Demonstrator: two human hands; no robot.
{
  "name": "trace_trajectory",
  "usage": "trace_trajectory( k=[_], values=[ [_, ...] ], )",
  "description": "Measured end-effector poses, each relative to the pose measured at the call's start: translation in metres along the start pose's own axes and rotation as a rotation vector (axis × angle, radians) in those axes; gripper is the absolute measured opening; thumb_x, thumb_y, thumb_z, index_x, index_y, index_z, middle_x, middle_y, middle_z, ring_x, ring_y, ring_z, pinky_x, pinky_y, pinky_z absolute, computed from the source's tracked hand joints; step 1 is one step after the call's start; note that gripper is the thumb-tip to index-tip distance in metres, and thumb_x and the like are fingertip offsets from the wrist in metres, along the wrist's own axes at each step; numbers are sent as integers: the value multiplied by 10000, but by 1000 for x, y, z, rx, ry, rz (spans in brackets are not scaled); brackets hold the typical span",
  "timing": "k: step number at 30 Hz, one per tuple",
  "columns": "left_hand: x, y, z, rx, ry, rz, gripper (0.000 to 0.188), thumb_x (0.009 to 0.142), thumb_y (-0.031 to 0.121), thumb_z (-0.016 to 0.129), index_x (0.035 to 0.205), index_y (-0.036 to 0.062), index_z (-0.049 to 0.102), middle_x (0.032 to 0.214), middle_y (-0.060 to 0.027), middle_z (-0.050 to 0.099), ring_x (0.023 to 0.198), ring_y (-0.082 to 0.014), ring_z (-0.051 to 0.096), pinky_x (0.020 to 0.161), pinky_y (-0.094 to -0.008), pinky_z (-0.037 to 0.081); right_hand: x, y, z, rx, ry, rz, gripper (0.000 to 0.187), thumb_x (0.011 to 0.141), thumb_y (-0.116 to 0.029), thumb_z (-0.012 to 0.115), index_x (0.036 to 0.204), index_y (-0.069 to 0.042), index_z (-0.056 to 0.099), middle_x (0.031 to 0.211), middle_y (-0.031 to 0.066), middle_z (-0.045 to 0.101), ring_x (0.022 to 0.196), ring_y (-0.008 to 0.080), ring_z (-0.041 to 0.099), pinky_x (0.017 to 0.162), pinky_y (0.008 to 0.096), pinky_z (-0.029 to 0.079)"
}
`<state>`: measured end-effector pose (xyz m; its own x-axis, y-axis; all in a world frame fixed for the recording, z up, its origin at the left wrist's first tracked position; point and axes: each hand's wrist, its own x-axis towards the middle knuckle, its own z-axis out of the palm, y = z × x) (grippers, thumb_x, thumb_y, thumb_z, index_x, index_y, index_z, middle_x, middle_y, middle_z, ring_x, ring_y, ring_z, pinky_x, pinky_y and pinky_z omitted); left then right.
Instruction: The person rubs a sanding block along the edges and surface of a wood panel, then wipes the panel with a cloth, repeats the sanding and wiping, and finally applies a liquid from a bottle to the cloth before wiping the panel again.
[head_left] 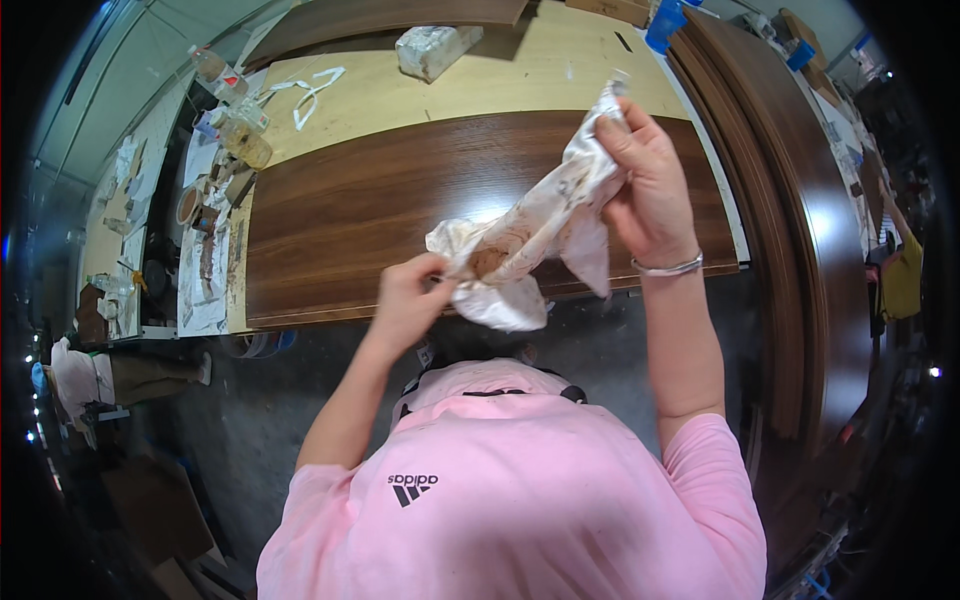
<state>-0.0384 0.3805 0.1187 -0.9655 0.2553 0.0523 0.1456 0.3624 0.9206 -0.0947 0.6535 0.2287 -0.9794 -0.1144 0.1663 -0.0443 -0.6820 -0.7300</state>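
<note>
A white rag [530, 225] with brown stains is stretched at a slant between my two hands, above the near edge of a dark brown wood panel [350, 200]. My left hand [410, 300] pinches its lower left end. Higher up and to the right, my right hand [650, 180] grips the other end between thumb and fingers, and a loose corner hangs below it. The panel lies flat on a pale worktable [370, 95], its glossy face showing wood grain.
A wrapped white block [437, 52] sits behind the panel. Clear bottles [240, 138] and clutter stand at the left. Several brown panels [760, 180] are stacked along the right, near a blue container [664, 25]. Another person [110, 380] is at far left.
</note>
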Motion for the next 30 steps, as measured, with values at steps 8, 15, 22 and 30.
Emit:
trace_trajectory(
  k=[8, 15, 22, 30],
  values=[
    [-77, -19, -120, -963, 455, -132, 76, 853, 25, 538, 923, 7, 561, 960, -71, 640, 955, -168, 622, 909, -305, 493, 17, -10, -58, -41, 196, -9, 128, 975, -53, 587, 1093, -2, 590, 1055, 104, 677, 965, 176, 672, 874, 332, 567],
    [-119, -20, -153, -817, 606, -139, 189, 897, 10, 548, 1070, -47, 599, 1024, -113, 673, 938, -183, 654, 877, -304, 517, 34, 12, -75, -115, 78, 127, 85, 952, -39, 614, 1026, -4, 590, 986, 90, 675, 869, 151, 666, 799, 291, 563],
    [-88, -19, -206, -576, 663, 22, 206, 894, -15, 619, 1100, -5, 620, 1020, -90, 667, 953, -145, 636, 865, -275, 504, 73, 17, -46, -209, 26, 172, 152, 926, -22, 615, 1078, -21, 619, 1001, 64, 676, 895, 135, 667, 790, 281, 563],
    [-58, -86, -265, -221, 542, -23, 163, 862, -87, 592, 983, -18, 676, 955, -73, 706, 891, -131, 653, 832, -249, 501, 50, 3, -21, -783, -467, 83, 237, 576, 107, 519, 690, 39, 715, 823, 113, 617, 800, 207, 601, 751, 273, 460]
  ],
)
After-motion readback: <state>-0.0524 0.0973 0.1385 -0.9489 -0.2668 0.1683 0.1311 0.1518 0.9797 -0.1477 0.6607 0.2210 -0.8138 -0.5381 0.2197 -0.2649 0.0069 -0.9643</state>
